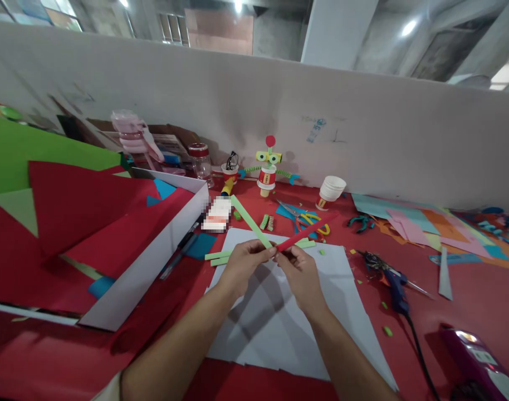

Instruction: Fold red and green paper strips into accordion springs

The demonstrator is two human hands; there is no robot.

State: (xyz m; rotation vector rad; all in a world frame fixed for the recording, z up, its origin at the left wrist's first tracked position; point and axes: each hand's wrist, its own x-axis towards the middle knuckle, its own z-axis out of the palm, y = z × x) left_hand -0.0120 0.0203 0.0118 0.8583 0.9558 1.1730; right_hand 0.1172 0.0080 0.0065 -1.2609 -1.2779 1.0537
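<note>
My left hand [246, 263] pinches the lower end of a light green paper strip [250, 221], which slants up to the left. A red paper strip [302, 234] slants up to the right from my right hand [297, 274], whose fingers are closed on its lower end. The two ends meet between my fingertips in a V; whether they are joined there cannot be made out. Both hands are above a white sheet [275, 328]. More light green strips [219, 260] lie at the sheet's upper left, and another pokes out behind my right hand.
Behind the sheet lie scissors [308, 218], folded green paper springs [264, 222] and a paper-cup figure [267, 177]. Stacked paper cups [331, 192] stand farther right. A glue gun [394, 289] with a cord lies at right. A white box [154, 267] of coloured paper fills the left.
</note>
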